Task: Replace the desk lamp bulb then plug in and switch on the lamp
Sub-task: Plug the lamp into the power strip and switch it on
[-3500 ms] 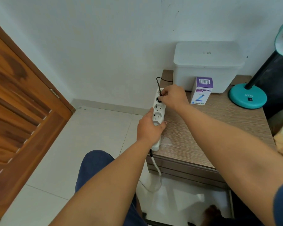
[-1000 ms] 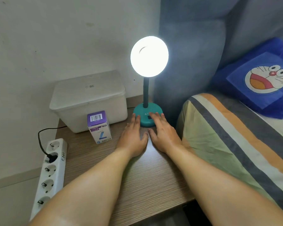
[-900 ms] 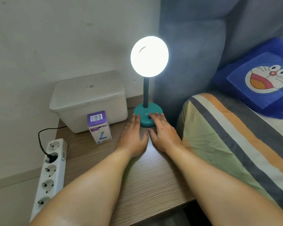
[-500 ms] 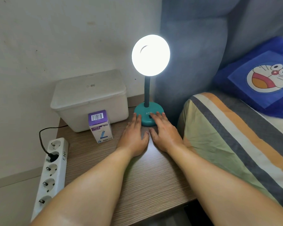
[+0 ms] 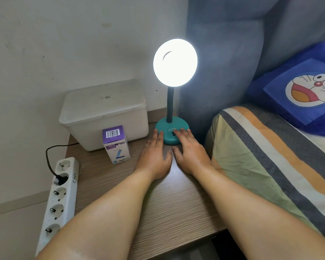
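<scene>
— Two weak spots, left to right: the black plug (image 5: 61,178) sits in the white power strip (image 5: 59,194), which overhangs the worktop (image 5: 158,203) edge; a snag on its cord (image 5: 48,156) could cut power.

— And the hands?

— Left hand (image 5: 154,156) and right hand (image 5: 190,152) lie flat, grip released, holding nothing, fingertips touching the teal base (image 5: 166,135). A nudge could slide it or trip the switch.

— The lamp (image 5: 174,62) itself?

— Upright at the back of the worktop beside the bed (image 5: 270,166), round head glowing white, so the task looks complete.
</scene>
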